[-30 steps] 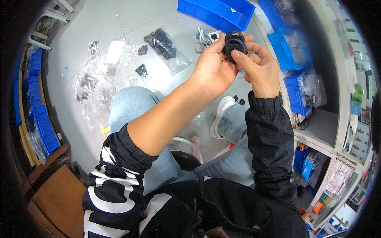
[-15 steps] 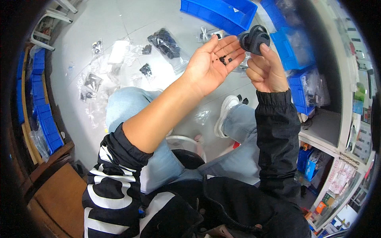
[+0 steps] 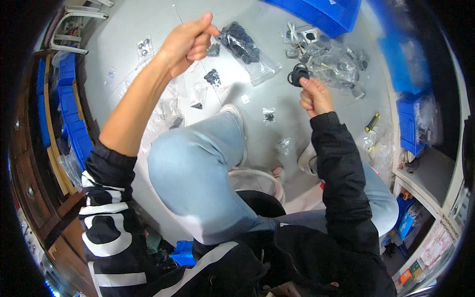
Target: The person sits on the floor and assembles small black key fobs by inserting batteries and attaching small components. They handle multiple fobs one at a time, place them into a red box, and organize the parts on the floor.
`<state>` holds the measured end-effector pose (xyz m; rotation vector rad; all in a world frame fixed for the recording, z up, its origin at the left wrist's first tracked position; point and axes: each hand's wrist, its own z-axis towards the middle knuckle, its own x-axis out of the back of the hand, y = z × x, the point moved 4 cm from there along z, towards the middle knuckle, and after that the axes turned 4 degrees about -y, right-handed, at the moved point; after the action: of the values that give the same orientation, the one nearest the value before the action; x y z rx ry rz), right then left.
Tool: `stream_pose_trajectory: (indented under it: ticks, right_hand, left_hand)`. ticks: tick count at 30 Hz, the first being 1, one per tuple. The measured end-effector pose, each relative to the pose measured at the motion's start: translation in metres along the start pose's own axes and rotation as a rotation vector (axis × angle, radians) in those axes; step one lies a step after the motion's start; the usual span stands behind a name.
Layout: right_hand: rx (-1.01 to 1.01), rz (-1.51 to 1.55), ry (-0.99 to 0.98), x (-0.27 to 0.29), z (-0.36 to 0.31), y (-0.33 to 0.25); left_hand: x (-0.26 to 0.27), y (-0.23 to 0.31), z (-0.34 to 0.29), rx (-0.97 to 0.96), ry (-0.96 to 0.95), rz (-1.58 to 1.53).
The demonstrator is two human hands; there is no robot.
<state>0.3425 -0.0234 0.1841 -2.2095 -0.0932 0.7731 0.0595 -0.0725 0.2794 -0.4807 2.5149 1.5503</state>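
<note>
My left hand (image 3: 188,47) is closed, its fingers curled and thumb on top, above the floor beside a clear bag of black parts (image 3: 241,43). Whatever lies inside that fist is hidden. Between the thumb and fingers of my right hand (image 3: 315,95) is a black plastic part with a ring (image 3: 300,75), held up in front of a heap of clear bags (image 3: 336,64). Below the left hand, small black pieces (image 3: 213,77) lie in a clear bag. A smaller bag of black pieces (image 3: 268,116) rests on the floor between my hands.
A large blue bin (image 3: 316,12) stands at the far side. More blue bins (image 3: 413,119) line the right, beside a white shelf. A yellow-and-black cutter (image 3: 372,122) lies right of my right arm. Blue bins (image 3: 69,106) and a wooden cabinet (image 3: 29,163) are at left.
My left hand has moved left, away from the right hand, and its open palm with small black pieces has closed. My right hand still holds the black part, now lower.
</note>
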Motion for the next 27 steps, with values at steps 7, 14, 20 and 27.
stream_pose_trajectory:
  ticks: [7,14,20,27]
  right_hand:
    - [-0.268,-0.022,0.317,0.069,0.08,0.11]
    - [-0.409,-0.339,0.451,0.067,0.151,0.15]
    - [-0.223,0.015,0.25,0.033,0.173,0.131]
    - [-0.292,-0.045,0.428,0.033,0.181,0.122]
  left_hand:
    - [0.017,-0.155,0.079,0.294,0.106,-0.088]
    - [0.024,-0.212,0.092,0.402,0.146,-0.321]
    - [0.027,-0.216,0.084,0.374,0.16,-0.501]
    - [0.029,-0.18,0.072,0.229,0.086,-0.862]
